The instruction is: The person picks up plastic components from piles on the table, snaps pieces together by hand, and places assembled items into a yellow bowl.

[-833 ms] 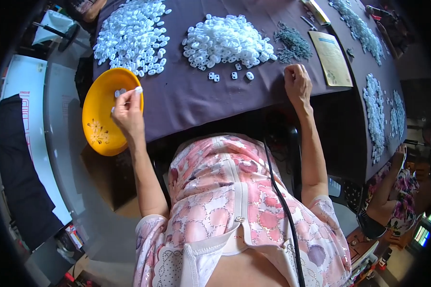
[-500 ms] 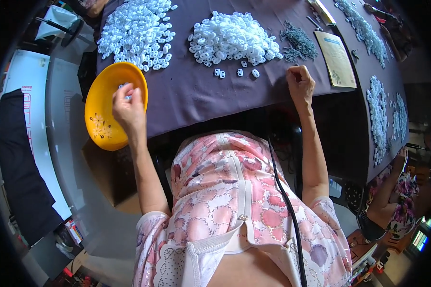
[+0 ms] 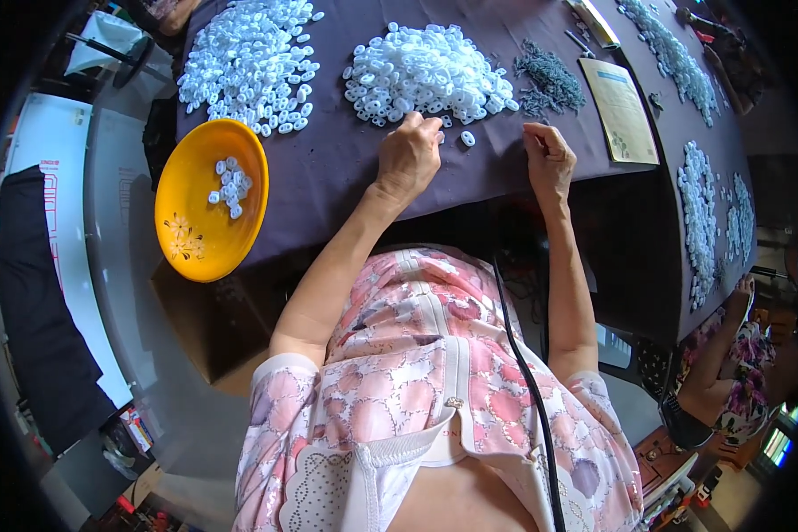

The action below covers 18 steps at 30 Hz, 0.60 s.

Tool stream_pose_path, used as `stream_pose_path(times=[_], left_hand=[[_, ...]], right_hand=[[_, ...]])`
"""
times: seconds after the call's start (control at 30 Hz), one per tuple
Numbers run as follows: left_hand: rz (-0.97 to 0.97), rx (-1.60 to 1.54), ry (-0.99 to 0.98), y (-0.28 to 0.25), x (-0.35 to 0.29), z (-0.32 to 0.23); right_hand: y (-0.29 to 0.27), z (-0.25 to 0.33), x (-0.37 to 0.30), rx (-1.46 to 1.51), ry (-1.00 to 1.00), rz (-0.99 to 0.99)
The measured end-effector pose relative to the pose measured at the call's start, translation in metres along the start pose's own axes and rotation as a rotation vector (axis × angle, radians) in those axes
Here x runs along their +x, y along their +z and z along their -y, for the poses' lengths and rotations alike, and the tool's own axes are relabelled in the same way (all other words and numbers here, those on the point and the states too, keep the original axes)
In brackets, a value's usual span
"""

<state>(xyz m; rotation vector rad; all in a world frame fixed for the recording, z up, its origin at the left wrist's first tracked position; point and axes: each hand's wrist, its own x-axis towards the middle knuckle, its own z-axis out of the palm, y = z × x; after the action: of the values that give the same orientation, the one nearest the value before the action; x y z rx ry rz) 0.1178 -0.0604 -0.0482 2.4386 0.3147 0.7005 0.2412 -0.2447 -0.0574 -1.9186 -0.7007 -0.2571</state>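
My left hand (image 3: 409, 158) is closed at the near edge of a heap of small white oval plastic pieces with two holes (image 3: 426, 75). Its back hides the fingertips and whatever they hold. One loose white piece (image 3: 467, 138) lies just to its right. My right hand (image 3: 551, 161) rests by the table edge with its fingers curled together, just in front of a pile of small grey screw-like parts (image 3: 550, 75); I cannot make out what is in it. At the left, a yellow-orange bowl with painted flowers (image 3: 170, 186) contains several white pieces (image 3: 230, 184).
Another heap of white pieces (image 3: 244, 62) spreads behind the bowl. A tan packet (image 3: 619, 111) lies right of the grey parts. On the far-right table are more white piles (image 3: 699, 222), with another person's arm (image 3: 716, 363) beside it. A black cord (image 3: 532, 372) hangs down my front.
My left hand has moved right, from over the bowl to the middle heap. White pieces in the bowl are now uncovered. The right hand has stayed nearly in place.
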Motion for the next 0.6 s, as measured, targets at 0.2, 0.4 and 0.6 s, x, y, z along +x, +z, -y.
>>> stream_pose_path(times=[0.2,0.4,0.6], left_hand=[[0.059,-0.026,0.004,-0.004,-0.004,0.002],[0.170,-0.657,-0.548,-0.028,-0.017,-0.009],[0.079,-1.146,-0.772,-0.039,-0.036,-0.001]], right_hand=[[-0.001,0.007,0.001,-0.053,-0.024,0.023],[0.002,0.011,-0.004,0.079,0.012,0.030],[0.043,0.070,-0.030,0.433,0.119,0.275]])
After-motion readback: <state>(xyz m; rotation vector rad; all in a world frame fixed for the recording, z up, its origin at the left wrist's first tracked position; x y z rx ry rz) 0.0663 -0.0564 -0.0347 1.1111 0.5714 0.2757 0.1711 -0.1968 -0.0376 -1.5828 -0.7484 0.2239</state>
